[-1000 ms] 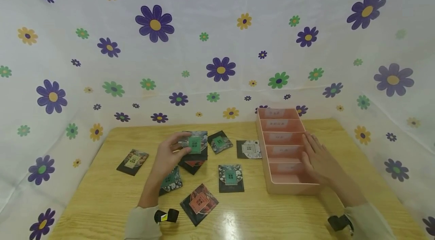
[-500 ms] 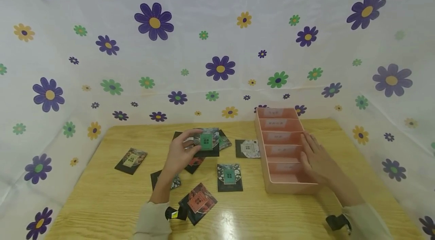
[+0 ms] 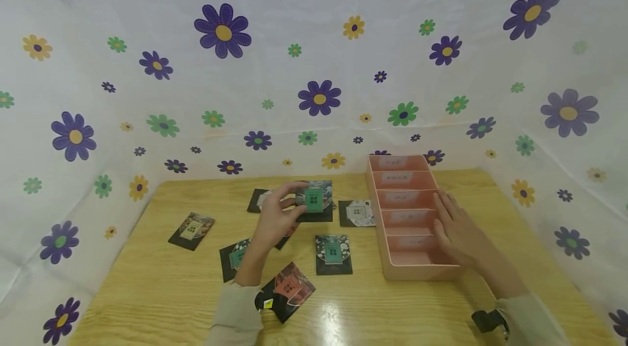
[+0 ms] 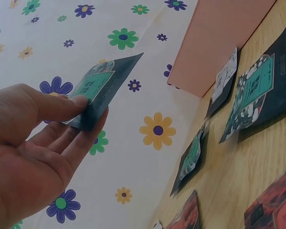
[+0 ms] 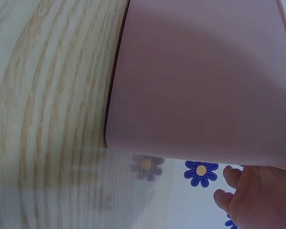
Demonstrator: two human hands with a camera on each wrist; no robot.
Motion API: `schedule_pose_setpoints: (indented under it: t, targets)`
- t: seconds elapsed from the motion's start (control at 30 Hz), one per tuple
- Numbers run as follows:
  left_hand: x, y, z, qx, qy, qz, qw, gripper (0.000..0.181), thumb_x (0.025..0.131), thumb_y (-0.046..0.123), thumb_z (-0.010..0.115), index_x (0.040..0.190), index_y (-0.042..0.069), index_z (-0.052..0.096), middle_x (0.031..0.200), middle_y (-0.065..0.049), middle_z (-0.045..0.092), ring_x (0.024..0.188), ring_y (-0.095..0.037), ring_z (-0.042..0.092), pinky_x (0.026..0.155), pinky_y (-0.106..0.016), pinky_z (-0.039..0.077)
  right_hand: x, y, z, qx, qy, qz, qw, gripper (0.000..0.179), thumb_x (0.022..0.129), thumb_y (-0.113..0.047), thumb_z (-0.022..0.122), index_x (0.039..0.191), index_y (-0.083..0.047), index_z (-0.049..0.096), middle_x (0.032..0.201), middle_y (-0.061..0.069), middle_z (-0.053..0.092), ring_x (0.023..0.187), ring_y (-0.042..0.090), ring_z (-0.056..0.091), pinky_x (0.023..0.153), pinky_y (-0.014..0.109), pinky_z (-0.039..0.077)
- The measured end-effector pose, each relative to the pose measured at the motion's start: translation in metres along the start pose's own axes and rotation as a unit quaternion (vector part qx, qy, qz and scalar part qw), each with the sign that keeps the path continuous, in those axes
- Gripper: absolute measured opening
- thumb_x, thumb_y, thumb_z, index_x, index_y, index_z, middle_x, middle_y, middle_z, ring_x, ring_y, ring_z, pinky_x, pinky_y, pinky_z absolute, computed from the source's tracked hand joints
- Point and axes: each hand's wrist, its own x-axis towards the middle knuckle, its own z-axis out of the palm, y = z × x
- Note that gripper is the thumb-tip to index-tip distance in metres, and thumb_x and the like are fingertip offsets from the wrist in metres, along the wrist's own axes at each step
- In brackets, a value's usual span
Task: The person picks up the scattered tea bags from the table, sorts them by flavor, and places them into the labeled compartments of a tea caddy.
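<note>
My left hand [image 3: 278, 220] pinches a dark sachet with a green label [image 3: 315, 203] between thumb and fingers, raised above the table. In the left wrist view the thumb lies over the label side of this sachet [image 4: 105, 88], the fingers behind it. A pink divided box [image 3: 424, 273] stands to the right, its compartments bearing white paper labels. My right hand [image 3: 458, 229] rests along the box's right rim with fingers extended. In the right wrist view the box's pink wall [image 5: 200, 86] fills much of the frame, and part of the right hand [image 5: 262, 198] shows below.
Several sachets lie flat on the wooden table [image 3: 162, 291]: a yellow-labelled one [image 3: 191, 231] at left, a red-labelled one [image 3: 291, 289] in front, a green-labelled one [image 3: 333, 254] in the middle, a white-labelled one [image 3: 356, 213] against the box. Flowered cloth [image 3: 275, 73] encloses the table.
My left hand has moved to the right with the green-labelled sachet, now covering the sachet lying behind it. The right hand has stayed on the box's rim.
</note>
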Motion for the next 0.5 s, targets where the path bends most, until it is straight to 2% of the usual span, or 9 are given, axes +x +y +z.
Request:
schedule_pose_setpoints:
  t: [0.03,0.1,0.2,0.27,0.4,0.5]
  targets:
    - [0.001,-0.005,0.001,-0.001,0.002,0.006,1.0000,0.044,0.097,-0.007,0.064,0.138,0.008,0.061,0.120,-0.021,0.064,0.045,-0.019,0.042,0.040,-0.026,0.036,0.000,0.000,0.000,0.000,0.000,0.001,1.0000,0.063,0.109,-0.021,0.036,0.159,0.010,0.015,0.166,0.030,0.012,0.153,0.048,0.011,0.113,0.072,0.024]
    - [0.003,-0.007,0.004,0.005,0.009,0.015,0.9998,0.044,0.096,-0.008,0.065,0.137,0.008,0.062,0.122,-0.020,0.065,0.050,-0.018,0.050,0.042,-0.026,0.040,0.001,-0.001,0.000,-0.001,0.001,0.001,1.0000,0.062,0.109,-0.021,0.037,0.159,0.011,0.016,0.166,0.030,0.013,0.153,0.048,0.011,0.113,0.072,0.024]
    - [0.006,-0.008,0.009,0.022,0.023,0.032,0.9990,0.044,0.094,-0.010,0.067,0.134,0.008,0.064,0.134,-0.015,0.061,0.070,-0.023,0.063,0.050,-0.025,0.047,0.002,-0.003,-0.001,-0.001,0.000,0.000,1.0000,0.063,0.109,-0.021,0.037,0.159,0.010,0.016,0.166,0.030,0.013,0.153,0.048,0.010,0.113,0.072,0.024]
    - [0.009,-0.009,0.013,0.030,0.028,0.039,0.9984,0.044,0.093,-0.011,0.068,0.133,0.008,0.065,0.135,-0.014,0.061,0.082,-0.027,0.065,0.054,-0.025,0.049,0.002,-0.003,0.000,0.001,0.002,-0.003,1.0000,0.062,0.109,-0.021,0.037,0.159,0.011,0.017,0.166,0.030,0.013,0.153,0.048,0.011,0.113,0.072,0.024]
    - [0.014,-0.010,0.020,0.036,0.027,0.050,0.9977,0.044,0.093,-0.010,0.069,0.133,0.008,0.065,0.135,-0.013,0.062,0.077,-0.034,0.061,0.051,-0.025,0.044,0.001,-0.003,0.000,0.004,0.002,-0.005,1.0000,0.063,0.109,-0.021,0.038,0.159,0.011,0.017,0.166,0.030,0.013,0.152,0.049,0.011,0.114,0.070,0.023]
    - [0.019,-0.012,0.025,0.033,0.023,0.050,0.9980,0.044,0.093,-0.008,0.070,0.134,0.008,0.064,0.136,-0.013,0.061,0.078,-0.035,0.063,0.054,-0.025,0.045,0.001,-0.003,0.000,0.004,0.005,-0.003,1.0000,0.063,0.109,-0.021,0.038,0.159,0.011,0.017,0.166,0.030,0.013,0.152,0.049,0.012,0.115,0.069,0.022]
